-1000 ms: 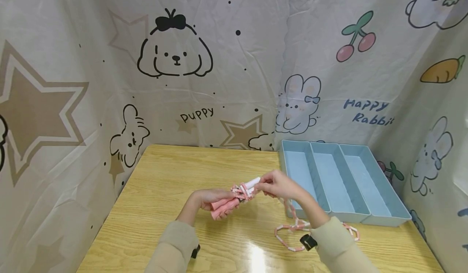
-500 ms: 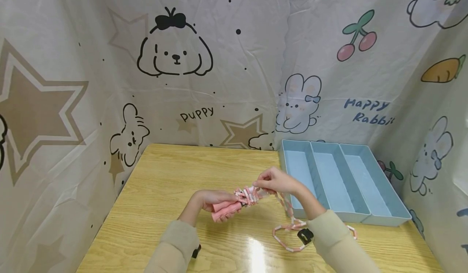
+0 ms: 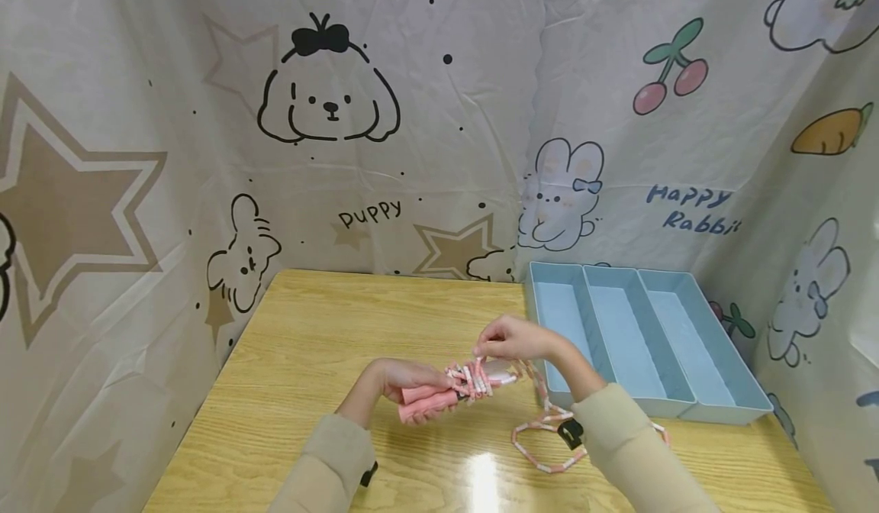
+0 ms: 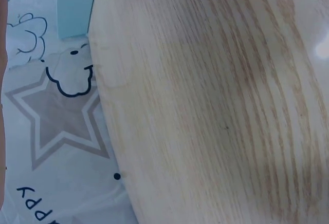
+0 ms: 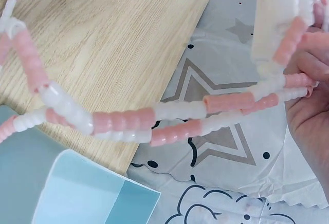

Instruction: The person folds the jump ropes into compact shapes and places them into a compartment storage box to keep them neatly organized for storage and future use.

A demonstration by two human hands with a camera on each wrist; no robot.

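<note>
A jump rope with pink handles and a pink-and-white beaded cord is held up over the wooden table. My left hand grips the two handles side by side, its thumb lying over them near the wound cord. Several turns of cord wrap the handles' white end. My right hand pinches the cord just above that end. In the right wrist view, a doubled stretch of cord runs from the right hand past the white handle end. The left wrist view misses the rope.
Slack cord trails down into a loose loop on the table, partly behind my right forearm. At the back right stands a light blue tray with three long compartments. A printed cloth hangs behind the table.
My right hand has moved slightly left and wound more cord around the handles, covering more of their white end. My left hand keeps its grip and shifts slightly right. The loose loop has shifted slightly left.
</note>
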